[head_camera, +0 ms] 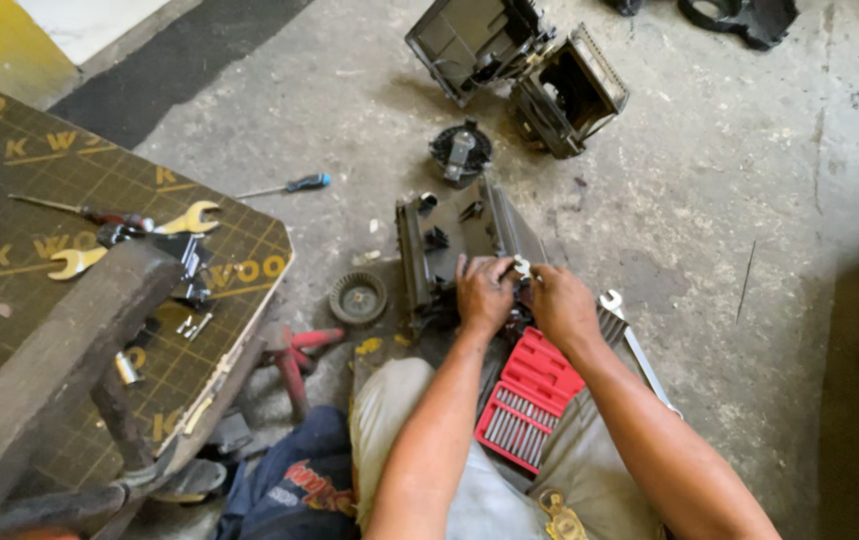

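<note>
This is a repair workshop: a stained concrete floor (709, 190) strewn with dismantled black plastic housings (519, 60), a loose blower wheel (358, 297) and a screwdriver (289, 186) near them, open-ended spanners (187, 219) on the board beside them.

The rough grey concrete floor (729, 200) bears black plastic housings (519, 60), a round black blower motor (460, 152), a blue-handled screwdriver (294, 185) and a ribbed fan wheel (357, 297); a dark gridded board (39, 200) carries two yellow spanners (187, 219).
</note>
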Available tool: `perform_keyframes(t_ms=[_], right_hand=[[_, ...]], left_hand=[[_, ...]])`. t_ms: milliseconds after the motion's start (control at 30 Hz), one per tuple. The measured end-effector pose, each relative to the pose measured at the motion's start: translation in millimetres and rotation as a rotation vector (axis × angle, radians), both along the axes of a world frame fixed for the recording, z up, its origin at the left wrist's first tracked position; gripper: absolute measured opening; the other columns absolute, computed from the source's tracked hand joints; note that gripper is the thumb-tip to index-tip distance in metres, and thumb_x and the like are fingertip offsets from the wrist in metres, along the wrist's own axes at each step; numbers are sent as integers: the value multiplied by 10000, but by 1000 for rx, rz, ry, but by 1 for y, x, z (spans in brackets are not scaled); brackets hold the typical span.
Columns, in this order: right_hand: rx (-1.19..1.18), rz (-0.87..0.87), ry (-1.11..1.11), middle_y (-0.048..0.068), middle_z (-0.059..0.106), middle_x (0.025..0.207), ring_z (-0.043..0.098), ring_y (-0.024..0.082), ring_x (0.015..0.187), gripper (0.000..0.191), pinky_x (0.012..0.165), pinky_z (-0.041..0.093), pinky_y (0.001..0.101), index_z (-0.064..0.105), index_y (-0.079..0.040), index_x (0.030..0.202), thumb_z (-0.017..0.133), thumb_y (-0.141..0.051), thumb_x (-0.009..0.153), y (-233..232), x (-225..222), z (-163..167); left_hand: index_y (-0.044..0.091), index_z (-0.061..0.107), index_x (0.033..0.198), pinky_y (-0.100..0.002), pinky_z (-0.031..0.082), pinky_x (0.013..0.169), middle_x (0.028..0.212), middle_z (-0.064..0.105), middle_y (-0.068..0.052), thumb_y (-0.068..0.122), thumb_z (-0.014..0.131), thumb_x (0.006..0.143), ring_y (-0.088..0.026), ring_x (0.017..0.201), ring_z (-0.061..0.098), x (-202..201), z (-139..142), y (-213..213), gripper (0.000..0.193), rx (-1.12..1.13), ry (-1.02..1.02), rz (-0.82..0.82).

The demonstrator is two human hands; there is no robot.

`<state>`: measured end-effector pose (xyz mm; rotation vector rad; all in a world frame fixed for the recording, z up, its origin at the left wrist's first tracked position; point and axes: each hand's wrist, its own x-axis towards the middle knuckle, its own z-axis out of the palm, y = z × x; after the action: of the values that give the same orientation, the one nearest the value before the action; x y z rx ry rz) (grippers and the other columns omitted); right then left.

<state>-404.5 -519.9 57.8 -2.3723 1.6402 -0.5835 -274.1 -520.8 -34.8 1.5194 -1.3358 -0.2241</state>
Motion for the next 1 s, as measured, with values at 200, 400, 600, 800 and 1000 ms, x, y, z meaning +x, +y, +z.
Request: perform_keyframes(t_ms=[200, 400, 600, 800, 1000], right_hand=[[-116, 125, 55, 148, 710, 942, 689, 408, 839, 266, 727, 554, 500, 751, -141, 1092, 709, -255, 856, -7, -2, 19], [-273, 176, 11, 116, 692, 810, 694, 361, 692, 276, 616, 557, 462, 774, -147, 1025, 750, -369, 862, -3, -3, 21], [-354, 212, -40, 89, 667, 730, 681, 322, 609, 278, 548, 539, 433, 795, -150, 984, 786, -386, 838, -14, -6, 12], [-406, 234, -18, 79, 650, 722, 663, 311, 594, 262, 530, 521, 426, 805, -161, 1002, 797, -361, 833, -21, -10, 3], [-384, 406, -34, 70, 636, 682, 634, 303, 563, 192, 518, 505, 427, 779, -176, 870, 792, -361, 821, -59, -13, -10]], left_hand=[[171, 772, 1049, -562, 331, 1153, 1022, 749, -40, 379, 713, 906, -257, 1080, 647, 0, 1, 0, 260, -16, -33, -7], [155, 767, 1043, -580, 328, 1164, 1014, 757, -28, 233, 718, 856, -230, 1066, 670, 1, -2, -1, 209, -79, -50, -24], [142, 764, 1028, -617, 346, 1142, 987, 756, -37, 219, 733, 852, -238, 1032, 690, 3, -4, -3, 195, -108, -53, -45], [139, 758, 1012, -611, 355, 1145, 968, 755, -52, 244, 735, 901, -241, 1019, 696, 2, -7, -7, 155, -128, -59, -25], [139, 759, 1015, -595, 368, 1171, 964, 757, -49, 238, 726, 888, -235, 1018, 707, 8, -9, -2, 165, -113, -7, 9]])
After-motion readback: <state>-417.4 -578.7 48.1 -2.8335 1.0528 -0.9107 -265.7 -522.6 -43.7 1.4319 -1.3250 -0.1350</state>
